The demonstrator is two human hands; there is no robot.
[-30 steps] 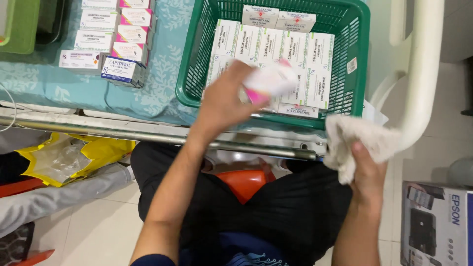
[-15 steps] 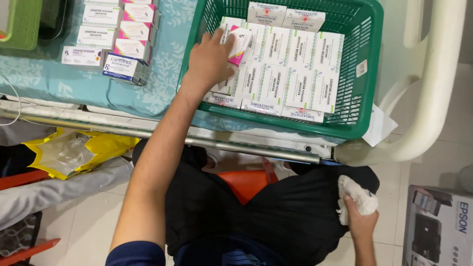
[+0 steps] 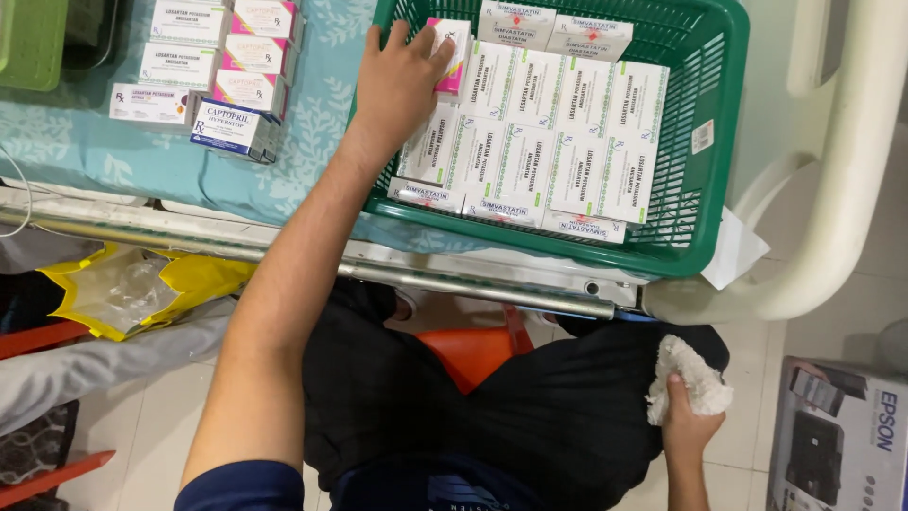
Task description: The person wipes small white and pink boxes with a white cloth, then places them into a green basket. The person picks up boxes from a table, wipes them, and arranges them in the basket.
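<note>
My left hand (image 3: 402, 80) reaches into the green plastic basket (image 3: 705, 203) and lies flat on a pink-and-white medicine box (image 3: 452, 52) at the basket's far left corner. Rows of white medicine boxes (image 3: 558, 142) with green print fill the basket beside it. My right hand (image 3: 689, 421) rests low by my right thigh and grips a crumpled white cloth (image 3: 689, 378).
A stack of white, pink and blue medicine boxes (image 3: 213, 71) sits on the teal patterned cover (image 3: 85, 142) left of the basket. A metal rail (image 3: 426, 279) runs along the edge. A yellow bag (image 3: 123, 289) lies lower left, a printer carton (image 3: 842, 435) lower right, an orange stool (image 3: 473, 350) beneath me.
My left hand carried the pink-and-white box from above the basket's front down into its far left corner. My right hand dropped with the cloth from the basket's right side to my thigh.
</note>
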